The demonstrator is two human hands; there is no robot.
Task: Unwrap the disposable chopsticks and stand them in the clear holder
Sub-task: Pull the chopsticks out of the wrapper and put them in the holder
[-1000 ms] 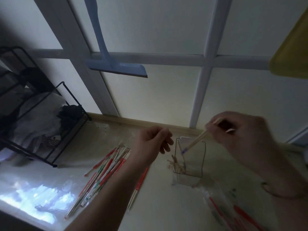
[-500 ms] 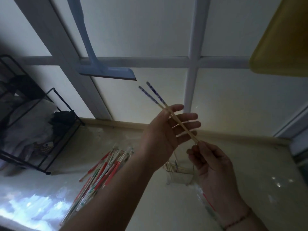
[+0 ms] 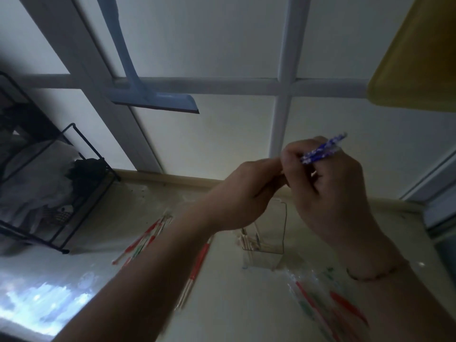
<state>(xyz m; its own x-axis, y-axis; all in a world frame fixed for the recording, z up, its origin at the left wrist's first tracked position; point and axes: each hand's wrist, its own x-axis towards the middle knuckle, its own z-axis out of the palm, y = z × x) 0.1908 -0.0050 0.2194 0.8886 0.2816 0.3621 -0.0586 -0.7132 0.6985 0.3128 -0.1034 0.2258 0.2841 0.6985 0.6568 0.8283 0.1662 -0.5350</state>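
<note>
Chopsticks (image 3: pixel 320 151) with blue-patterned ends are sticking out toward two o'clock from the right hand (image 3: pixel 330 191), whose curled fingers are gripping them. At its nine o'clock, the left hand (image 3: pixel 244 193) is pinching their other end, above the clear holder (image 3: pixel 265 239).

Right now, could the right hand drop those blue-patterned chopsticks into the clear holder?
Probably yes. The right hand grips the blue-patterned chopsticks above the clear holder, whose top looks open. The left hand is holding their other end and would need to let go first.
</note>
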